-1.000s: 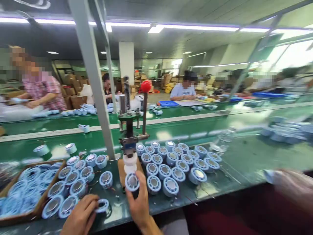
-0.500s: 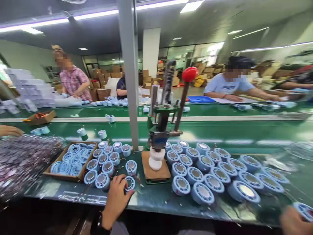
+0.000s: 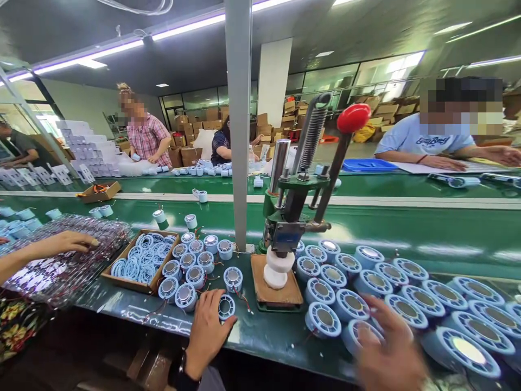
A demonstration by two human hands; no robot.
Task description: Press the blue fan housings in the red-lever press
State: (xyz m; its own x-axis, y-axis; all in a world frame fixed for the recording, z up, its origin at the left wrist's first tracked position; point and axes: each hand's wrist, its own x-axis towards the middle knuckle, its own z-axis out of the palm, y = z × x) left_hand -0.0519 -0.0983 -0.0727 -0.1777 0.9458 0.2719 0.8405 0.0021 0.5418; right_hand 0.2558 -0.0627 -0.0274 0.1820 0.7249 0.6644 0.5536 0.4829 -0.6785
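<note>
My left hand (image 3: 209,332) curls round a light-blue round housing (image 3: 227,307) standing on the bench, thumb at its near side and fingers at its left. The housing has a slotted rim and a dark centre. Over the right-hand group of similar light-blue housings (image 3: 323,319), most with grey metal discs on top, is my right hand (image 3: 388,347). It is blurred, with thumb and forefinger apart and nothing visible between them. Between my hands stands a hand press (image 3: 291,217) with a red-knobbed lever and a white pressing block (image 3: 278,269) above its brown base plate.
A cardboard box of light-blue rings (image 3: 144,255) sits left of the smaller housing group (image 3: 187,260). Farther left, a co-worker's hand (image 3: 65,244) rests over a shiny plastic-wrapped pile (image 3: 93,266). A grey post (image 3: 239,136) rises behind the press. Several people sit or stand across the green conveyor (image 3: 195,217).
My right hand has moved left from the far right edge, where it was at a housing, to above the group. My left hand stays on its housing. The view has turned slightly left.
</note>
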